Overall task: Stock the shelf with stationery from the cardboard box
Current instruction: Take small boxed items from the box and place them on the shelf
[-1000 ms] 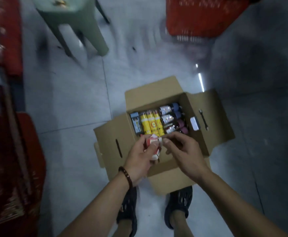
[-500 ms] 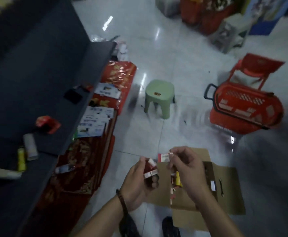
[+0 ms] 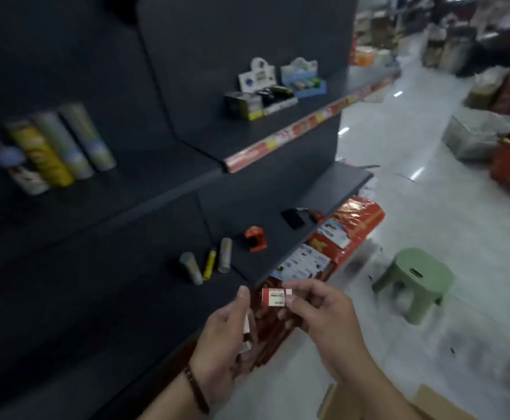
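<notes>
My right hand (image 3: pixel 323 316) pinches a small red-and-white box marked 2B (image 3: pixel 275 297) in front of the dark shelf's (image 3: pixel 266 265) lower board. My left hand (image 3: pixel 223 334) grips more small boxes (image 3: pixel 246 331), mostly hidden behind its fingers. On that board lie a yellow tube (image 3: pixel 209 263), two grey tubes (image 3: pixel 225 259) and a red item (image 3: pixel 255 238). A corner of the cardboard box (image 3: pixel 429 404) shows at the bottom right; its inside is out of view.
The upper shelf (image 3: pixel 278 140) carries small display boxes (image 3: pixel 275 89) and, at the left, several leaning tubes (image 3: pixel 62 147). Red packaged goods (image 3: pixel 347 228) lie on the floor under the shelf. A green stool (image 3: pixel 414 277) stands on the tiled aisle to the right.
My view rose from the cardboard box on the floor to the shelf. Both hands lifted with the small boxes, and the right hand drew one box apart from the left hand's stack.
</notes>
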`<move>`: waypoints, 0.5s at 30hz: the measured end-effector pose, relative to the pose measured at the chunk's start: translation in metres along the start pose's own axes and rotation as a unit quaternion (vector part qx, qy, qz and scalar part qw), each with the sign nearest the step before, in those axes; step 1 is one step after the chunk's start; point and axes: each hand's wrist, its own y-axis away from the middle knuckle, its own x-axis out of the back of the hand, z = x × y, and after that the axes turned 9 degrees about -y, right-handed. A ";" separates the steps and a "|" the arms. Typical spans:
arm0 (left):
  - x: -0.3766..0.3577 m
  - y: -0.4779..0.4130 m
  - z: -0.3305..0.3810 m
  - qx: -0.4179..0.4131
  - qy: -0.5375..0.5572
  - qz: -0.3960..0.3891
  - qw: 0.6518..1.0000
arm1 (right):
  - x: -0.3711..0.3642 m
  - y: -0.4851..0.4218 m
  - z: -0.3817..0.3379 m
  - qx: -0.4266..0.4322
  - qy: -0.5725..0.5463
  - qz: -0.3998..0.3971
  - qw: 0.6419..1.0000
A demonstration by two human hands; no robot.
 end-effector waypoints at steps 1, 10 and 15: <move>0.030 0.008 0.004 -0.014 -0.011 0.016 1.000 | -0.031 -0.001 0.003 0.006 0.005 -0.018 1.000; 0.254 0.062 0.021 -0.087 0.028 0.072 0.993 | -0.263 0.001 0.033 0.008 -0.019 -0.124 0.992; 0.333 0.068 0.038 -0.137 0.001 0.129 0.982 | -0.342 -0.014 0.044 0.009 -0.001 -0.173 0.985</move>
